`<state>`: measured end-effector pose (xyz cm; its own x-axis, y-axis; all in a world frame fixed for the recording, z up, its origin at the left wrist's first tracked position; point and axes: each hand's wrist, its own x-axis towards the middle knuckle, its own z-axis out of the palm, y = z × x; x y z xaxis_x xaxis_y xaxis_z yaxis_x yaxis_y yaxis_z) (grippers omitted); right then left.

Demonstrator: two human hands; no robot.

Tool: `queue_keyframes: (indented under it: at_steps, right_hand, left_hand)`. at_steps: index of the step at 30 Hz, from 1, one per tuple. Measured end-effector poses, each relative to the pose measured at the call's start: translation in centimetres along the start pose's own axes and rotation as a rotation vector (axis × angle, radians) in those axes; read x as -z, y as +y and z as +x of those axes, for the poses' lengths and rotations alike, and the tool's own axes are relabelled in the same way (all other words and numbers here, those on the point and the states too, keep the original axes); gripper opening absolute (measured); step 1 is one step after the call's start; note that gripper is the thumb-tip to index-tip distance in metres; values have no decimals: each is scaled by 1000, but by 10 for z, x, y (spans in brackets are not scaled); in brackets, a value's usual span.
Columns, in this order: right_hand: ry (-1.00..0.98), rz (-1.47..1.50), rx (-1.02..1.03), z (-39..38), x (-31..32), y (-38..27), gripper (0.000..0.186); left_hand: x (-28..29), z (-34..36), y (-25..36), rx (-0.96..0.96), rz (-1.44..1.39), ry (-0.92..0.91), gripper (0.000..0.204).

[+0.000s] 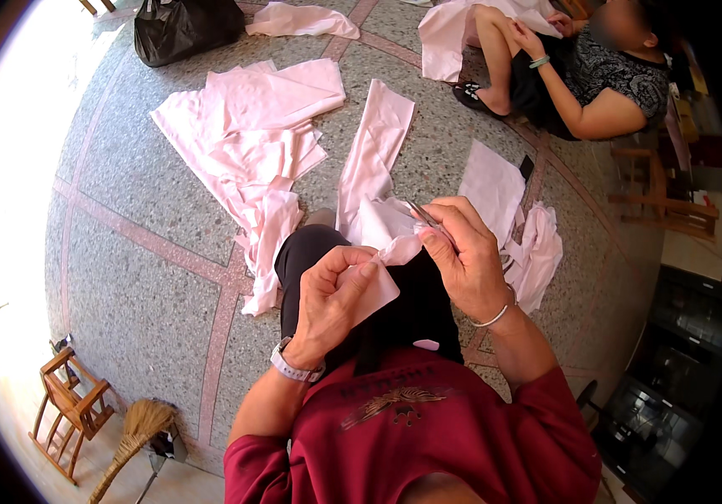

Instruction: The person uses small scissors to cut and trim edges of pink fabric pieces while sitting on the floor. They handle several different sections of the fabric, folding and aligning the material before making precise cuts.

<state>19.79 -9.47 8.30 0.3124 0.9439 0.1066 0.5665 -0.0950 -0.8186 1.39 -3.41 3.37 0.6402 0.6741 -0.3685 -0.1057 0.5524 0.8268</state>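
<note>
In front of you, the speckled floor [143, 311] is carrying a pink cloth pile [252, 105] and a black bag [189, 32].

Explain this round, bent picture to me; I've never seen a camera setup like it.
There is no machine: these are a person's bare hands. A wide camera worn on the head looks down at them, so straight edges curve near the rim. The left hand pinches a piece of pink cloth, which runs across to the right hand. That hand also holds a small metal tool, too hidden to name surely. On the speckled floor lie more pink pieces and a black bag. At upper right sits another person with similar cloth.
</note>
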Motion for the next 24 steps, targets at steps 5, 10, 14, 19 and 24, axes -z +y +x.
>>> queue_keyframes:
  at_steps: [5,10,14,19,24]
  right_hand:
    - [-228,35,-97,-17,3,-19,14]
    - [-266,9,-92,-20,-2,-18,12]
    - [-282,29,-100,-18,-4,-19,12]
    - [-299,32,-124,-19,-4,-17,13]
    - [-295,38,-96,-19,-5,-15,13]
  left_hand:
    - [2,-1,2,72,-111,40,14]
    - [3,-1,4,79,-129,27,15]
    - [4,-3,4,73,-124,31,14]
    - [5,-3,2,9,-68,16,13]
    - [7,-4,1,3,-89,8,12]
